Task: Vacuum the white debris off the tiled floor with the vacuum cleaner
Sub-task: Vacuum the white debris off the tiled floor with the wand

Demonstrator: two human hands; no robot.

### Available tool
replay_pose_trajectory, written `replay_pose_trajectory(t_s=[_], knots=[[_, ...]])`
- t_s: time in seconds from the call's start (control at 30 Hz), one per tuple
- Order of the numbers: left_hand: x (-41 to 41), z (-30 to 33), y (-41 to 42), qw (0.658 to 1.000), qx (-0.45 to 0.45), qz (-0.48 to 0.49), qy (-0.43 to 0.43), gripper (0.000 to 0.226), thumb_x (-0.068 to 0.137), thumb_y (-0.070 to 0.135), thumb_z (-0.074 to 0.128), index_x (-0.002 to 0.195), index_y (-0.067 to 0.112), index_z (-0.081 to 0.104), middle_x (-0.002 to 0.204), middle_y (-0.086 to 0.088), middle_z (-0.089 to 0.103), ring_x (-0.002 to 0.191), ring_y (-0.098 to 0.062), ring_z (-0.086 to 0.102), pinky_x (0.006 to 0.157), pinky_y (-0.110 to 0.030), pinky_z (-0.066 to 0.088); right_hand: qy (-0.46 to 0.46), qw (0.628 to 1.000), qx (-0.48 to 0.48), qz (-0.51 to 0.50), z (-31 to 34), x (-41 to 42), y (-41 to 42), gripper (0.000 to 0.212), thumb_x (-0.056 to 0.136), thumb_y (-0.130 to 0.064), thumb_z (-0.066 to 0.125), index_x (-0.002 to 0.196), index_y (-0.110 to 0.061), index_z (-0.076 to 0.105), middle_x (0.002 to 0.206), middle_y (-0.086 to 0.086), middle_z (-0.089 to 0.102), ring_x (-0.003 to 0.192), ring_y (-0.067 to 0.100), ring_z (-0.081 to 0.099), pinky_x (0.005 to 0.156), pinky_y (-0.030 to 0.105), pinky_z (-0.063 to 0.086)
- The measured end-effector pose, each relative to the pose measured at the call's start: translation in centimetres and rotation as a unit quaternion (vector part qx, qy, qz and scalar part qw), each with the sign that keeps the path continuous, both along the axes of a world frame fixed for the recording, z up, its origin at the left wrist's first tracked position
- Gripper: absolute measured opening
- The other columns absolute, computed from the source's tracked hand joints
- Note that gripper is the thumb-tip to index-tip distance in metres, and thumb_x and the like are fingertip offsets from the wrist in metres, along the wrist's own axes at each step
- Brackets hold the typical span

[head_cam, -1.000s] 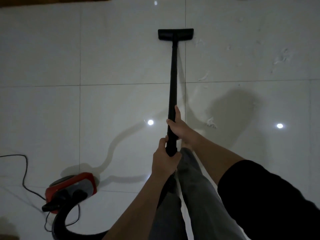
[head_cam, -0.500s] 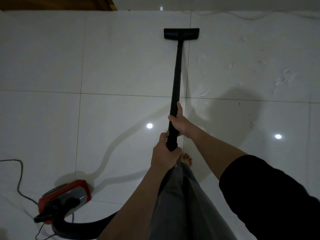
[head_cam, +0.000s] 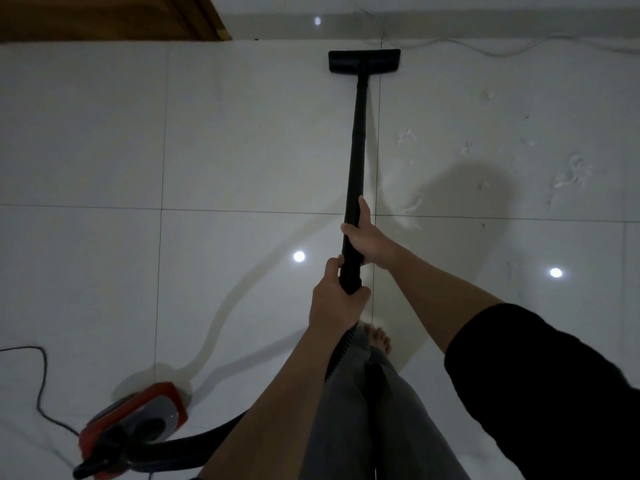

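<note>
Floor: glossy white tiled floor [head_cam: 242, 133], dim light, two bright ceiling-light reflections; wooden door edge [head_cam: 104, 15] at top left, cut off by the frame.
Wand: black vacuum wand [head_cam: 356, 140] runs from the hands straight ahead; its floor head [head_cam: 364, 61] lies flat on the tiles near the far wall, across a grout line.
Right hand: right hand [head_cam: 369, 242] wraps the wand higher up, thumb laid along the tube; grip closed on it.
Left hand: left hand [head_cam: 334, 299] just below, fingers curled round the wand's lower end; fingertips hidden behind the tube.
Debris: white debris [head_cam: 568, 174] scattered right of the wand, well apart from the floor head; pale on pale, small bits hard to make out.
Canister: red vacuum body [head_cam: 138, 424] at lower left, partly cut off; black hose [head_cam: 194, 445] leaves it and vanishes behind the left forearm.
Cord: black power cord [head_cam: 41, 382] loops off the left edge.
Person: grey trousers, one bare foot [head_cam: 379, 341] visible, the other hidden.
</note>
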State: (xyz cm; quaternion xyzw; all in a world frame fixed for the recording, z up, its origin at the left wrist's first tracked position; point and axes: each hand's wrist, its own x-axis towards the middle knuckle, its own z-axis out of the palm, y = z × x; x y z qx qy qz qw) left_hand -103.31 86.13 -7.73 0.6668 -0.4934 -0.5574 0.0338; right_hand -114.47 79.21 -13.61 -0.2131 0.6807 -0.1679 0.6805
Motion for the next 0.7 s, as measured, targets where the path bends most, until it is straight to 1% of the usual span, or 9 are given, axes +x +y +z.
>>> replay_pose_trajectory(t_s=[0.07,0.13,0.23,0.3,0.37,0.43,0.5,0.6,0.7], knots=[[-0.3,0.1,-1.1,1.0,0.002,0.002,0.005,0.051,0.082,0.012,0.064,0.127,0.02,0.042,0.092,-0.004,0.062,0.073,-0.018,0.062,0.062,-0.023,0.049,-0.002,1.0,-0.001,-0.001,0.0,-0.3,-0.9,0.075,0.104,-0.023,0.04,0.152,-0.042,-0.014,0.104,0.005,0.056,0.081,0.02,0.06,0.068,0.041,0.056],[-0.5,0.2,-2.2,1.0,0.001,0.0,0.007,0.05,0.082,0.011,0.063,0.127,0.019,0.042,0.091,-0.004,0.061,0.068,-0.015,0.059,0.058,-0.019,0.046,-0.001,1.0,-0.002,0.001,-0.1,-0.5,-1.9,0.075,0.104,-0.023,0.04,0.151,-0.042,-0.014,0.105,0.004,0.055,0.082,0.019,0.06,0.069,0.041,0.056],[-1.0,0.0,-3.9,1.0,-0.005,-0.005,0.008,0.048,0.083,0.011,0.062,0.126,0.018,0.042,0.083,0.001,0.058,0.059,-0.009,0.055,0.048,-0.011,0.04,0.004,1.0,-0.009,-0.004,-0.3,-0.9,-3.6,0.075,0.103,-0.023,0.041,0.152,-0.041,-0.014,0.099,0.002,0.055,0.085,0.022,0.061,0.078,0.048,0.057],[-1.3,-0.1,-5.0,1.0,-0.01,-0.005,0.011,0.046,0.083,0.01,0.062,0.125,0.017,0.043,0.077,0.004,0.055,0.054,-0.009,0.053,0.043,-0.008,0.039,0.0,1.0,-0.01,-0.007,-0.5,-1.3,-4.6,0.076,0.103,-0.023,0.041,0.152,-0.041,-0.014,0.099,0.003,0.056,0.085,0.022,0.061,0.078,0.048,0.057],[-1.5,-0.4,-5.5,1.0,-0.015,-0.012,0.011,0.046,0.083,0.01,0.062,0.124,0.016,0.043,0.076,0.005,0.054,0.055,-0.01,0.054,0.045,-0.01,0.041,-0.006,1.0,-0.007,-0.007,-0.7,-1.5,-5.2,0.076,0.103,-0.023,0.041,0.151,-0.042,-0.014,0.099,0.003,0.056,0.084,0.021,0.061,0.074,0.045,0.057],[-1.4,-0.5,-5.4,1.0,-0.007,-0.014,0.004,0.048,0.083,0.011,0.063,0.126,0.018,0.042,0.078,0.005,0.055,0.06,-0.012,0.056,0.052,-0.016,0.044,-0.01,1.0,-0.001,-0.002,-0.8,-1.5,-5.3,0.076,0.103,-0.023,0.041,0.151,-0.042,-0.015,0.099,0.004,0.056,0.083,0.022,0.062,0.075,0.047,0.057],[-1.1,-0.7,-5.2,1.0,-0.003,-0.013,0.002,0.049,0.082,0.011,0.063,0.126,0.019,0.041,0.079,0.004,0.055,0.061,-0.013,0.056,0.055,-0.018,0.046,-0.005,1.0,0.0,-0.002,-1.0,-1.2,-5.1,0.076,0.103,-0.023,0.041,0.151,-0.043,-0.015,0.098,0.006,0.057,0.08,0.022,0.062,0.075,0.047,0.058],[-1.0,-0.7,-5.3,1.0,-0.004,-0.009,0.002,0.049,0.083,0.01,0.062,0.127,0.019,0.042,0.078,0.004,0.056,0.06,-0.012,0.055,0.054,-0.018,0.046,0.005,1.0,-0.01,-0.005,-1.2,-0.8,-5.1,0.076,0.103,-0.022,0.041,0.151,-0.042,-0.014,0.099,0.005,0.058,0.079,0.024,0.063,0.078,0.05,0.058],[-1.0,-0.3,-5.6,1.0,-0.013,-0.01,0.006,0.048,0.083,0.011,0.062,0.126,0.019,0.043,0.082,0.002,0.057,0.059,-0.01,0.055,0.052,-0.014,0.042,0.035,0.998,-0.042,-0.008,-1.0,-0.7,-5.1,0.075,0.102,-0.022,0.042,0.154,-0.037,-0.01,0.097,0.002,0.057,0.079,0.022,0.063,0.073,0.041,0.057]])
